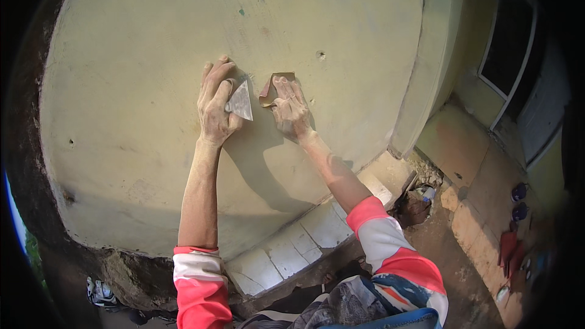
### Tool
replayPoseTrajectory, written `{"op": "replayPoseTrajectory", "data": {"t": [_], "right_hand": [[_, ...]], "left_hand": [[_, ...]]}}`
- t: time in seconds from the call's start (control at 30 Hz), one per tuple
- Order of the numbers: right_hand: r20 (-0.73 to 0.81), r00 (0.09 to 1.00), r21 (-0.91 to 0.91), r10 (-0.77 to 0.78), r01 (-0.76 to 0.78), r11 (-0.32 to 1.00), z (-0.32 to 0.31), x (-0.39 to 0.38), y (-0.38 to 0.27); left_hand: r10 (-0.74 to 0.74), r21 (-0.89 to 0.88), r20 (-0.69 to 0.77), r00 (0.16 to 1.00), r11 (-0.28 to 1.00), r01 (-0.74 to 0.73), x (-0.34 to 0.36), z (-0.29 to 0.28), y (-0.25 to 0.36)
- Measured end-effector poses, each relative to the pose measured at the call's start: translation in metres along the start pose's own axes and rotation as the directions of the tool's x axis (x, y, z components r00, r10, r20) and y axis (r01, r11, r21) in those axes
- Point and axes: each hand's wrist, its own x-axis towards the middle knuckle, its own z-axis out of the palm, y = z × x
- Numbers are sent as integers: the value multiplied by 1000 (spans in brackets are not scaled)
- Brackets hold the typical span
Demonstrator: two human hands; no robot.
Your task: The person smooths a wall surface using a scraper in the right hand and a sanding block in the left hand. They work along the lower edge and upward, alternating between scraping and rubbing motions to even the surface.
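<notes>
One folded piece of brown sandpaper (275, 87) lies pressed flat against the pale yellow-green wall (134, 85), near the middle of the view, with one corner curling off the plaster at about nine o'clock from the right hand (291, 109), whose fingers are spread open over the sheet and hold it by pressure alone, not by a closed grip. Just beside it, at nine o'clock, the left hand (216, 102) is curled shut around one putty knife (240, 102), whose grey triangular blade points up and rests on the wall between the two hands. The likely trouble, as I judge it, is the curled corner: if it catches on the plaster the sheet could fold further or slip out from under the open palm. The blade's edge sits close to the right fingers, so a sideways slide of either hand could bring them together, and a tilted blade could gouge the surface. One small dark hole (320, 55) marks the wall at one o'clock from the sandpaper. Further out, at five o'clock, runs one ledge of white tiles (286, 244); two purple sandals (518, 201) lie on the ground at four o'clock, and one window (509, 39) stands at two o'clock.
</notes>
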Motion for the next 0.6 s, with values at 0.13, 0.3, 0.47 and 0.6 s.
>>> {"op": "replayPoseTrajectory", "data": {"t": [0.13,0.3,0.47,0.6], "right_hand": [[-228,541,338,809,-735,587,-9,10,0],[64,985,88,161,-166,982,9,-46,-60],[-106,732,351,673,-606,714,3,-16,-19],[-240,793,307,560,-485,819,11,34,-52]], "left_hand": [[61,-29,-64,996,998,-63,-6,6,-5],[94,-37,-116,989,994,-99,-7,7,-7],[121,21,-111,986,993,-120,-6,9,-12],[116,19,-89,989,993,-115,-10,12,-12]]}}
